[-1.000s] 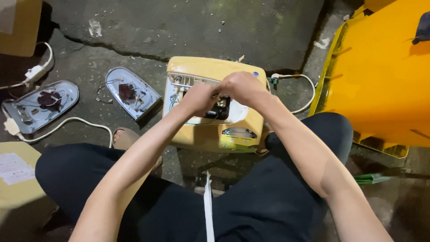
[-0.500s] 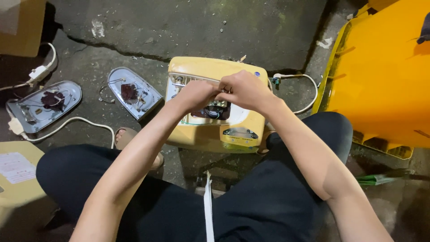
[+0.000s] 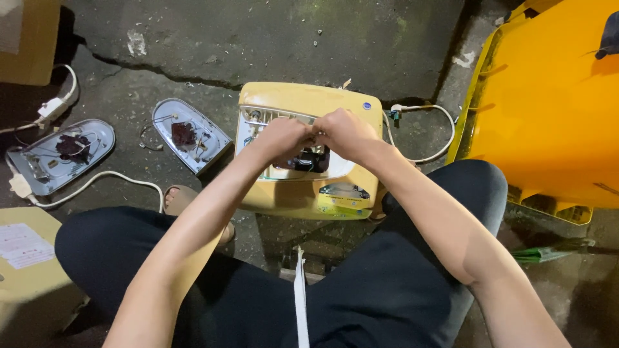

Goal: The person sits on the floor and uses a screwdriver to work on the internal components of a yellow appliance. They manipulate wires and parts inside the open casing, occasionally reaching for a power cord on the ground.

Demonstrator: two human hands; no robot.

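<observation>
A yellowed plastic appliance housing (image 3: 303, 103) lies open on the cracked concrete in front of my knees, its white inner plate and dark parts showing. My left hand (image 3: 284, 136) and my right hand (image 3: 345, 132) meet over its middle, fingers pinched together on something small inside that the hands hide. Both forearms reach out from my lap. A white cord (image 3: 432, 129) runs from the housing's right side.
Two grey oval base plates (image 3: 190, 135) (image 3: 58, 154) with wiring lie to the left, with a white cable (image 3: 97, 180) and plug. Cardboard boxes (image 3: 26, 270) stand at left. A large yellow bin (image 3: 548, 109) is at right. My sandalled foot (image 3: 180, 196) shows.
My hands have stayed together over the housing, shifting slightly. The view has barely moved.
</observation>
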